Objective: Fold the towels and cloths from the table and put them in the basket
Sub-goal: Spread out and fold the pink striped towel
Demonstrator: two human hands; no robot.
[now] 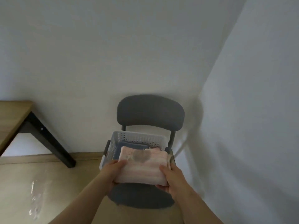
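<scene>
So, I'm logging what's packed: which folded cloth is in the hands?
The pink-and-white striped folded towel, held between the left hand and right hand; the blue folded cloth lies inside the white perforated plastic basket.

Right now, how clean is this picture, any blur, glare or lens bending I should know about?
Head view: dim, even light; the whole frame is soft, with the chair back and the folded pink towel smeared; a bright glare patch lies on the floor at lower left; the wall corner bows from the wide lens.
</scene>
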